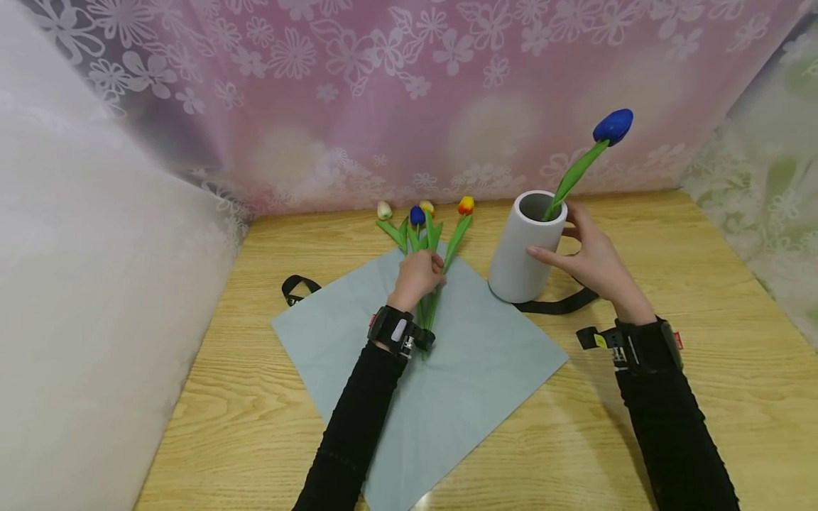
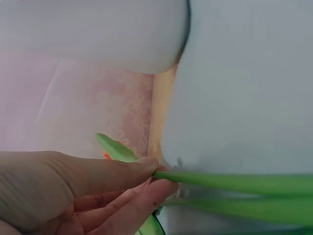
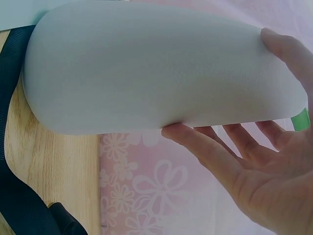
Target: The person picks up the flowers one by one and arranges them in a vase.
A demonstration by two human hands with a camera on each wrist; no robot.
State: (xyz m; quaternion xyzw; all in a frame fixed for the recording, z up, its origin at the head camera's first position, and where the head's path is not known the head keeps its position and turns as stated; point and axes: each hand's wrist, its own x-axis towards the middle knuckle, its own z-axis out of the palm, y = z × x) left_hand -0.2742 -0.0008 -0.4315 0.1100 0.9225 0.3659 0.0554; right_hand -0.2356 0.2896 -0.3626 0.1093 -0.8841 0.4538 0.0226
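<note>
Flowers (image 1: 431, 234), mid-stems hidden, are pinched by my left hand (image 1: 418, 278); my right hand (image 1: 599, 262) grips the vase (image 1: 519, 255), partly hidden behind it.

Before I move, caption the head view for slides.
Left hand pinches tulip stems over blue-grey sheet; right hand holds white vase.

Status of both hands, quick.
Left hand: closed, pinching green tulip stems.
Right hand: curled round the white vase, holding it near the top.
</note>
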